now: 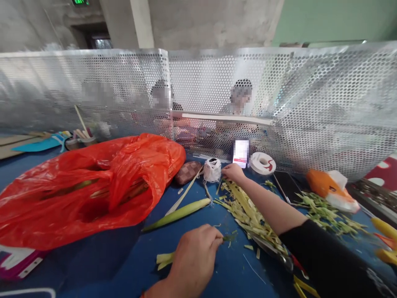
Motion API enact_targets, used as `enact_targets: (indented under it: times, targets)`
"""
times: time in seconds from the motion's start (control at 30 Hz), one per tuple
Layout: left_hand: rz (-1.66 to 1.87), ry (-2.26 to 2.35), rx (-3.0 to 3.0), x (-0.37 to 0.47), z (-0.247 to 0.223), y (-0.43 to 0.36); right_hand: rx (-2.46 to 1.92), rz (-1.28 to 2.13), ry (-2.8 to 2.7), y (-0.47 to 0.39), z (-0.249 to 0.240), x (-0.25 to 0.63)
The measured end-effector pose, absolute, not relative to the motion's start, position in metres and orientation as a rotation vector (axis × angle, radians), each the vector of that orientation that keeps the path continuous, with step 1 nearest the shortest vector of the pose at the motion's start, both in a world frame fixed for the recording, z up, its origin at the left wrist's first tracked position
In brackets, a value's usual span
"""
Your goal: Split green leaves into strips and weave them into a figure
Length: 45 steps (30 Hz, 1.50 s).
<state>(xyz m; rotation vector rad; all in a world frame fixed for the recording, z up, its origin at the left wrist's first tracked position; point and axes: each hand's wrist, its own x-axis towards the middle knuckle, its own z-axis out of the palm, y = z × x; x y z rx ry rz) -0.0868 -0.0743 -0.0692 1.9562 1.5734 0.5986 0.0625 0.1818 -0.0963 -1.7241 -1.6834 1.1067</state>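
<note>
My left hand (195,258) is closed around a pale green plant strip (165,260). Its cut end sticks out on the left, and thin green wisps show past my fingertips. Farther forward, my right hand (235,172) is pinched closed at the right side of a ball of white string (212,170); what lies between those fingertips is too small to make out. Loose strands trail down from the ball. Between my left hand and the ball lies a long, tapered green leaf bundle (180,214), with a narrow pale strip (184,196) behind it.
A big red plastic bag (130,165) fills the left side. Plant scraps (248,207) lie under my right forearm, beside a shiny metal tool (276,253). Behind stand a lit phone (241,153) and a white spool (259,163), before a perforated metal screen (204,78). People sit beyond it.
</note>
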Motion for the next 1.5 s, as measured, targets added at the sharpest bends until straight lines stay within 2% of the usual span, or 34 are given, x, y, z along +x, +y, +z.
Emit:
enact_targets:
  times: [0.23,0.5,0.9,1.13,1.5]
  targets:
    - [0.542,1.564,1.972,-0.085,-0.07,-0.074,-1.548,1.347,-1.269,0.18,-0.105,0.066]
    - [0.546,1.559,1.981,-0.083,-0.072,-0.076,-1.241,1.617,-0.857,0.173,-0.076,0.091]
    - [0.533,1.534,1.973,-0.082,-0.078,-0.077,-0.992,1.794,-0.759,0.136,-0.035,0.113]
    - [0.521,1.528,1.981,-0.083,-0.08,-0.077,-0.906,1.761,-0.867,0.129,-0.002,0.119]
    - [0.574,1.523,1.963,-0.082,-0.083,-0.078,-1.035,1.451,-0.987,0.178,0.016,0.097]
